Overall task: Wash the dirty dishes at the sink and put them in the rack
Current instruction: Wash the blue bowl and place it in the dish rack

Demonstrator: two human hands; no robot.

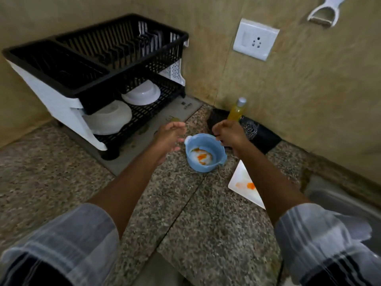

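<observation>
On the speckled desk (61, 182), between both outstretched hands, the blue bowl (204, 153) smeared orange is being approached. Left hand (170, 137) is held loose, its grip apart and empty; the right hand (228, 134) is curled over the far rim, whether clamped cannot be told. A soiled white plate (245, 184) waits right, the rack (97, 75) far left. Pick-up seems in hand; a lift toward the sink (338, 203) is called for next.

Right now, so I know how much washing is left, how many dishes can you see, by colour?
White bowls in the rack: 2
Blue bowl, stained orange, on the counter: 1
White plate, stained orange, on the counter: 1
Total: 4 dishes, 2 still dirty.
</observation>
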